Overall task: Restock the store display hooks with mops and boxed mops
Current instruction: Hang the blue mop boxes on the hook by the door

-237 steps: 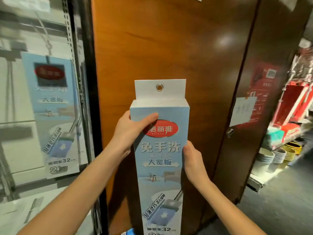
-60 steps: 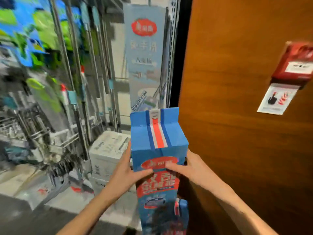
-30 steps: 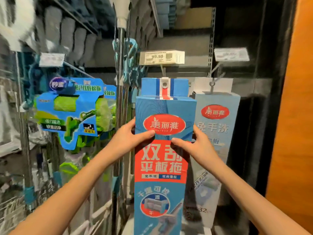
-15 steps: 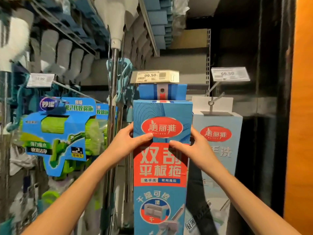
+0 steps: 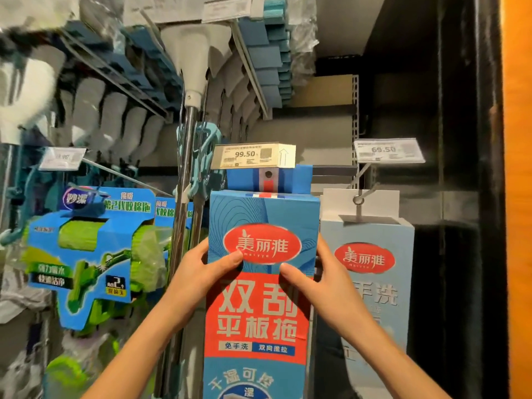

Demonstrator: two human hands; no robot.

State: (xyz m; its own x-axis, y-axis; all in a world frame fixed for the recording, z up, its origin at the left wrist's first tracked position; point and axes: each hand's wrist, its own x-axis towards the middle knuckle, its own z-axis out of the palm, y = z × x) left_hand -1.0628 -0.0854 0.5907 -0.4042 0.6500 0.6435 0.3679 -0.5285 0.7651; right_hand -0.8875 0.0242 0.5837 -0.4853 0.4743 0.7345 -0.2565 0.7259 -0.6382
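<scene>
I hold a tall blue and red boxed mop [image 5: 262, 309] upright in front of the display. My left hand [image 5: 198, 280] grips its left edge and my right hand [image 5: 322, 283] grips its right edge, thumbs on the front. The hang tab [image 5: 269, 178] at the top of the box, with its round hole, sits just under the 99.50 price tag [image 5: 253, 155]. The hook behind that tag is hidden. A pale blue boxed mop [image 5: 371, 272] hangs to the right on a hook [image 5: 359, 197] under a 69.50 tag [image 5: 388, 151].
Steel mop poles [image 5: 184, 197] with a white mop head hang just left of the box. Green sponge mops in blue card packs [image 5: 89, 249] hang farther left. Rows of mop refills [image 5: 264, 53] fill the hooks above. A wooden panel [image 5: 516, 197] bounds the right side.
The blue and red box has risen slightly, bringing its tab up against the 99.50 tag. My view has tilted upward and closer to the shelf. Both hands keep the same grip.
</scene>
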